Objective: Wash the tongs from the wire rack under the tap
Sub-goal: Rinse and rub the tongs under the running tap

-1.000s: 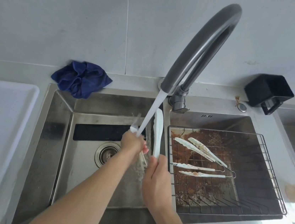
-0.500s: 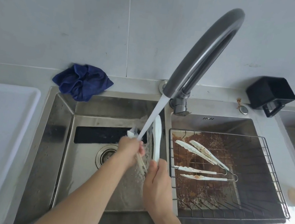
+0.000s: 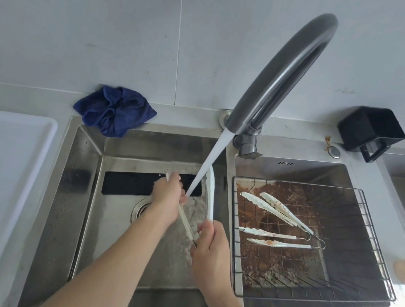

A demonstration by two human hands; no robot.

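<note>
Your right hand (image 3: 211, 252) pinches the hinge end of the tongs (image 3: 210, 195) over the left basin (image 3: 84, 190). Your left hand (image 3: 167, 195) curls round the other arm, rubbing by the stream. Beyond: two soiled tongs pairs (image 3: 276, 209) on the wire rack (image 3: 378, 254); tap (image 3: 283, 71) running; blue cloth (image 3: 115, 109) behind.

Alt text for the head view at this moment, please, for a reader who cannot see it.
Over the left sink basin, a person's left hand and right hand hold a pair of white tongs under water running from the grey tap. Two more soiled tongs lie in the wire rack over the right basin; a blue cloth sits behind.
</note>
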